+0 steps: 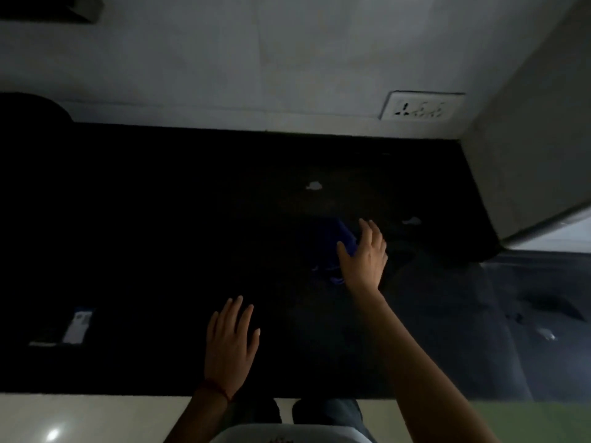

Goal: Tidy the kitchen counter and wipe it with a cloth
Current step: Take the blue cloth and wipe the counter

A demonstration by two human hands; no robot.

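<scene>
Right hand point(364, 257), fingers flat, presses blue cloth point(332, 247) at frame centre; left hand point(232, 343) rests spread; keep strokes overlapping across the counter point(160, 219).

Dim kitchen. Pale grey tiled wall point(256, 75) at back. White rectangular wall socket plate point(421, 106) low on wall, right side. Dark rounded shape point(28, 110) far left against wall, too dark to identify. Small white-and-blue packet point(78, 326) lying flat, front left. Two small white scraps point(313, 186) point(412, 221) right of centre, apart. Pale glossy floor point(80, 420) below, light spot reflected.
</scene>
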